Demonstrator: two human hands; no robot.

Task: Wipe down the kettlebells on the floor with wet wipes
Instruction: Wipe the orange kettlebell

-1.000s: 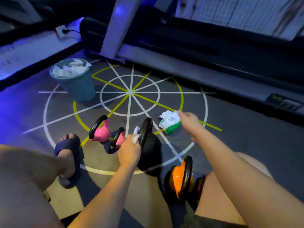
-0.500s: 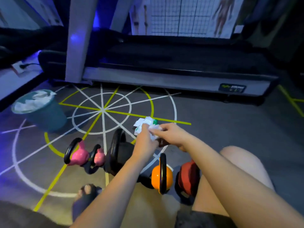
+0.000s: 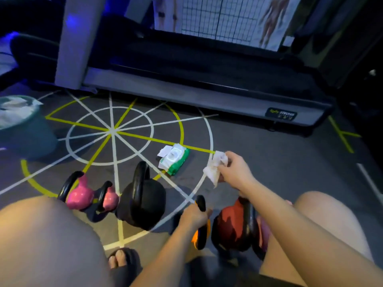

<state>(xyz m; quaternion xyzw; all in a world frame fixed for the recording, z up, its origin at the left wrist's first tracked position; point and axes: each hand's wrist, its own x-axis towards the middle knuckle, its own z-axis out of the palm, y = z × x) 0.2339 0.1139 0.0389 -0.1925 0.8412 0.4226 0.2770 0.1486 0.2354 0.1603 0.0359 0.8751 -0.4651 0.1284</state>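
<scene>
Left hand (image 3: 193,214) grips orange kettlebell (image 3: 202,235) handle: heavy, rigid iron, steady there. Right hand (image 3: 234,169) pinches wipe (image 3: 214,167): limp, wet, bunch before rubbing.

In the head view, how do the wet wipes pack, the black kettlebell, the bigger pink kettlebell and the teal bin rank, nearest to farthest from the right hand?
From the right hand:
1. wet wipes pack, just left of it.
2. black kettlebell, lower left.
3. bigger pink kettlebell, beyond the black one.
4. teal bin, far left edge.
</scene>
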